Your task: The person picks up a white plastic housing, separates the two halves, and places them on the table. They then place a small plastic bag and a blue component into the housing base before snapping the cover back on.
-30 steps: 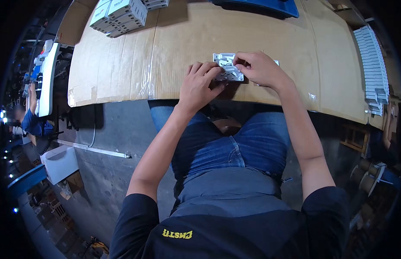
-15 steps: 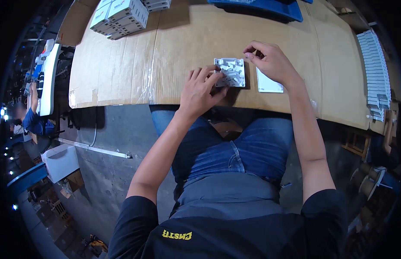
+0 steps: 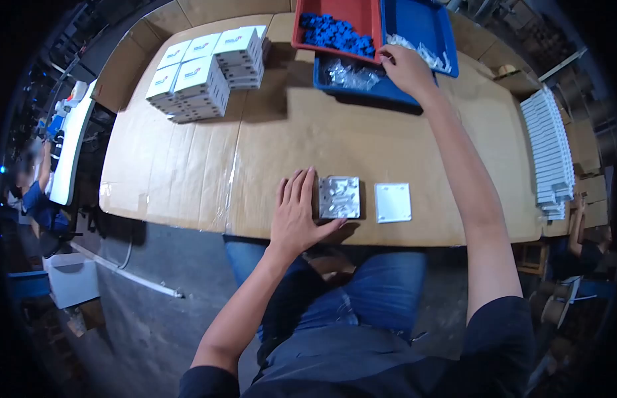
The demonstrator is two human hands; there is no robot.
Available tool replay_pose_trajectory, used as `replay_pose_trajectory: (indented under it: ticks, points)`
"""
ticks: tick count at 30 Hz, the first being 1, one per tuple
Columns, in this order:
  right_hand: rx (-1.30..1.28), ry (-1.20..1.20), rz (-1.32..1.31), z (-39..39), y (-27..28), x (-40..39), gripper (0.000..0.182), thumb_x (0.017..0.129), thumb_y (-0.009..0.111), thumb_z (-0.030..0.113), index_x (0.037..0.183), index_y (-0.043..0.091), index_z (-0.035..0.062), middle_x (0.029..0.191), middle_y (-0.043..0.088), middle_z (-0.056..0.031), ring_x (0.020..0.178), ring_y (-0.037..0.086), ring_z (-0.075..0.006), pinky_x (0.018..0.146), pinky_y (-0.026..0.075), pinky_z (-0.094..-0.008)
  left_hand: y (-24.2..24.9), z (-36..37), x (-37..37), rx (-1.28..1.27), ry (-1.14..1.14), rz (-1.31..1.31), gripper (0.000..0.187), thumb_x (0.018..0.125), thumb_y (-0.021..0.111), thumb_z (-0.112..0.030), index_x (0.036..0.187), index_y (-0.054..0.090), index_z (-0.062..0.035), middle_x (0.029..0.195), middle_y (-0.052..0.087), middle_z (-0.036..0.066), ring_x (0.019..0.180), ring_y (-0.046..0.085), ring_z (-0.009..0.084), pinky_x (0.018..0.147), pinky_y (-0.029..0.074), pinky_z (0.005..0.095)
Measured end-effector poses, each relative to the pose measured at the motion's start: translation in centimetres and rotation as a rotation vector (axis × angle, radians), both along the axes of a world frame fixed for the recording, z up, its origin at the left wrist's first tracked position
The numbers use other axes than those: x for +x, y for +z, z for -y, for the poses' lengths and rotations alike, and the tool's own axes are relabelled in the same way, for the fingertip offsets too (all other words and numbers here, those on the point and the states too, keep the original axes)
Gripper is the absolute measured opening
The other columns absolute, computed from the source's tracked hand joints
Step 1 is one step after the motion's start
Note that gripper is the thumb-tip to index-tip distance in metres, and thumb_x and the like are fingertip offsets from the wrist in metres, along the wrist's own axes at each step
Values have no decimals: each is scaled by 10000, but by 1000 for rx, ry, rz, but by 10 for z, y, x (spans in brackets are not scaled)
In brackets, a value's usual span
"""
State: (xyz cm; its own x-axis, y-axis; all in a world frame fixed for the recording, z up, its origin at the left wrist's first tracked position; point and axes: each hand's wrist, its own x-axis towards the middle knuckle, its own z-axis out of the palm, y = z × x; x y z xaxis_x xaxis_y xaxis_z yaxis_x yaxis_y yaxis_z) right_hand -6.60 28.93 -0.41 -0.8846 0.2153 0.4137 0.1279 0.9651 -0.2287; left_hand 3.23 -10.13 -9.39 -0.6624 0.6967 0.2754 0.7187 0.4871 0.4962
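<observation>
My left hand lies on the cardboard with fingers stretched out, its thumb at the lower edge of a square white plastic housing. The housing lies open side up, showing moulded parts inside. To its right rests a flat white square cover. My right hand is reached out over the trays, fingers curled in near the right rim of a red tray of small blue plastic parts. Whatever its fingertips may hold is too small to make out.
A blue tray holds small white parts; another blue tray holds clear pieces. White boxes are stacked at back left. A long stack of white plates stands at right. Other people sit at both sides.
My right hand has moved from beside the housing out to the trays. My left hand has let its fingers off the housing and lies beside it. The view has tilted up.
</observation>
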Motion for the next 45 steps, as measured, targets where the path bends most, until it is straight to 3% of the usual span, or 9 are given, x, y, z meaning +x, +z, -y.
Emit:
replay_pose_trajectory:
  ticks: [11,20,23,26,29,31,36,39,45]
  points:
    - [264,98,14,-29,-9,-166,351,963,615,196,1306,647,130,1225,691,-136,1155,660,-348,991,505,-499,-2,1,-8,-76,-30,25,1003,775,738,-676,1480,466,-17,1497,478,180,1467,378,354,1236,227,533]
    - [316,85,-40,-30,-29,-220,197,937,655,230,1102,719,144,1060,707,-90,1062,684,-319,871,523,-535,-2,1,-10,-119,-29,45,1009,818,675,-709,1496,452,5,1529,459,181,1491,362,346,1248,219,518]
    - [236,110,-319,-29,-37,-215,229,932,682,226,1138,727,138,1047,726,-106,985,715,-305,817,549,-504,-1,2,-11,-122,-33,48,1003,828,669,-710,1494,456,9,1534,458,182,1493,363,343,1249,223,519]
    - [-299,141,-484,-9,-27,-187,257,965,687,185,1211,724,121,974,757,-91,869,738,-234,716,582,-406,-4,2,-11,-91,-23,40,1009,801,690,-720,1476,473,-3,1507,482,185,1476,382,355,1239,232,522]
    - [-1063,310,-331,32,5,-117,283,1003,673,155,1271,701,66,906,753,-58,801,718,-147,650,579,-291,-3,0,-9,-55,-13,38,994,788,705,-706,1454,494,1,1488,500,186,1461,399,358,1233,238,526]
    - [-1289,379,-325,57,16,-64,275,1032,635,130,1278,681,16,912,721,-34,806,696,-115,651,582,-253,-3,0,-8,-43,-9,18,980,780,718,-690,1440,506,3,1475,511,185,1451,410,359,1228,241,530]
    - [-1824,399,-325,113,1,63,318,1029,626,107,1317,626,-28,1190,715,-148,1021,709,-181,905,602,-300,-7,-1,-5,-26,-5,-8,956,760,764,-624,1437,500,-2,1461,510,177,1428,426,346,1221,259,525]
    - [-1996,328,-365,159,-32,131,314,1000,652,58,1297,623,-42,1188,711,-142,1054,703,-188,947,584,-305,-5,0,-5,-27,8,-9,975,741,797,-595,1458,476,-18,1469,493,158,1433,414,331,1224,262,515]
    - [-1475,4,-221,199,-71,190,323,936,694,-57,1256,645,-60,1108,689,-93,983,680,-153,915,549,-253,-7,0,-2,-18,4,-32,999,744,796,-610,1471,459,-12,1470,492,154,1429,414,331,1223,260,510]
